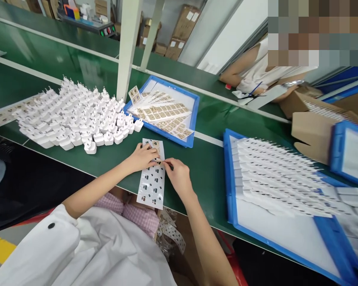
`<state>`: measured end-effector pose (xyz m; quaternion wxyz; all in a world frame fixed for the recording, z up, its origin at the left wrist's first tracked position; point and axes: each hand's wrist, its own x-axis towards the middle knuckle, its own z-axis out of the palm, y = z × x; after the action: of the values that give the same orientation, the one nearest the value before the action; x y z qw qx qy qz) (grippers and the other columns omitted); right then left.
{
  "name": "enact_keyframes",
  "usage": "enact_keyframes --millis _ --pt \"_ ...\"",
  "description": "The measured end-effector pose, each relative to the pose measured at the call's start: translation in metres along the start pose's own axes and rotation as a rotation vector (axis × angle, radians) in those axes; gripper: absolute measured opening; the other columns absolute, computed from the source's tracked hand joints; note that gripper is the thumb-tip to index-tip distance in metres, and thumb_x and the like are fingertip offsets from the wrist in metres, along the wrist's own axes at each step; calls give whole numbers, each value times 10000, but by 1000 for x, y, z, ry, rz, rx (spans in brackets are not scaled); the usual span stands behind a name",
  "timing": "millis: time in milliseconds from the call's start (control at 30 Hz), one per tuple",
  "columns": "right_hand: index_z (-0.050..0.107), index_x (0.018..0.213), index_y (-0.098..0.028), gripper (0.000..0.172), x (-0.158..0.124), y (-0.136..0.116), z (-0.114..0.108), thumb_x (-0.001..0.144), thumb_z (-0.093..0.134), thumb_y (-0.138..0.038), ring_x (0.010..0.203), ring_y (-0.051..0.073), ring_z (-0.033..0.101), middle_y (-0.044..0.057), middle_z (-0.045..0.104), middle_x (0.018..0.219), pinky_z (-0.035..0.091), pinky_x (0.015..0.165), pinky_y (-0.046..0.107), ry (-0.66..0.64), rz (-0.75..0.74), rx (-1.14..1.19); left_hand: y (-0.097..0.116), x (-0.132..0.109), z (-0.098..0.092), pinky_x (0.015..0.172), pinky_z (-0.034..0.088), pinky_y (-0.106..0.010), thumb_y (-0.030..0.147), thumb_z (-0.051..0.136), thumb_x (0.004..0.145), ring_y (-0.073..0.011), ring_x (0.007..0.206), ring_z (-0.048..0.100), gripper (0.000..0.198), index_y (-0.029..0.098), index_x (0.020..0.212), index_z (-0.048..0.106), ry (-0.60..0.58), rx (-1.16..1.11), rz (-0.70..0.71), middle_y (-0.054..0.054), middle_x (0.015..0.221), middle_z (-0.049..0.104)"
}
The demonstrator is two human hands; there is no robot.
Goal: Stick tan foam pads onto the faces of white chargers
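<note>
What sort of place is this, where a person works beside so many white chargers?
Probably an electronics factory assembly line: a long green conveyor bench runs through the view, white wall chargers stand in dense rows, and blue trays hold label sheets.

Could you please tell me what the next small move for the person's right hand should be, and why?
I'd judge it best for the right hand to lift the small label pinched in its fingers gently off the backing sheet. The left hand appears to steady the sheet, and the sheet's lower part seems to show only dark marks.
</note>
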<state>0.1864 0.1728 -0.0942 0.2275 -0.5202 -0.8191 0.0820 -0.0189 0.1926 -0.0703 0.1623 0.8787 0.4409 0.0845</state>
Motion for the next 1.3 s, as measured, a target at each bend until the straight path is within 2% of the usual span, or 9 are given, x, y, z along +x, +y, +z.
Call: enact_keyframes --millis 200,367,433,533,667,833,1000,1200,1300 --pt "640 785 -161 256 -6 -21 -19 962 457 -126 809 276 595 151 681 788 437 702 357 -99 -151 -187 -2 -1 2 1190 244 -619 330 502 1026 -322 1411 437 362 251 1360 617 -30 -8 -20 -76 1527 569" --pt "636 751 -148 305 -13 -30 -28 871 417 28 754 268 578 146 641 716 414 689 359 -143 -195 -250 -5 -2 0 1253 165 -653 356 497 1022 -304 1503 366 430 296 1443 557 -68 -29 -13 -29 1601 496" --pt "653 781 -145 291 -12 -26 -28 913 423 -24 778 277 595 154 656 747 438 700 363 -142 -186 -239 -7 -1 0 1266 141 -654 368 493 1023 -297 1532 333 446 306 1462 538 -81 -36 -11 -13 1630 455" --pt "695 955 -125 250 -5 -14 -26 972 447 -148 889 311 638 180 707 903 500 734 388 -121 -139 -194 -8 0 0 1268 115 -671 379 487 1026 -292 1550 311 445 308 1462 538 -89 -43 -14 -3 1653 416" --pt "703 1113 -160 272 5 2 -21 965 474 -169 940 283 688 143 736 1051 565 775 388 -134 -92 -94 -8 0 0 1251 97 -716 383 469 1035 -301 1555 305 438 321 1464 536 -92 -51 -22 0 1656 406" --pt "717 990 -163 215 16 7 -15 947 506 -167 815 232 695 116 733 978 567 739 357 -156 -57 -21 -7 1 -1 1241 96 -734 376 461 1041 -313 1556 307 431 328 1462 541 -95 -52 -35 -6 1650 417" --pt "656 812 -179 204 22 -2 -17 938 499 -149 764 226 652 86 683 830 517 676 340 -158 -64 -29 -5 -1 -3 1249 96 -718 376 462 1044 -299 1565 303 434 309 1466 538 -96 -44 -37 -22 1651 414" --pt "590 757 -189 245 0 -21 -36 958 460 -138 821 267 605 126 642 814 477 696 366 -111 -143 -90 -5 -1 -4 1276 77 -654 372 451 1051 -264 1589 267 474 309 1520 466 -129 -31 -25 -22 1672 362" --pt "614 750 -198 233 -18 -28 -43 963 528 -242 749 232 606 90 649 771 481 684 350 9 -41 132 0 -7 -10 1283 102 -636 368 455 1049 -267 1599 242 509 281 1550 423 -144 -20 -16 -35 1688 324"
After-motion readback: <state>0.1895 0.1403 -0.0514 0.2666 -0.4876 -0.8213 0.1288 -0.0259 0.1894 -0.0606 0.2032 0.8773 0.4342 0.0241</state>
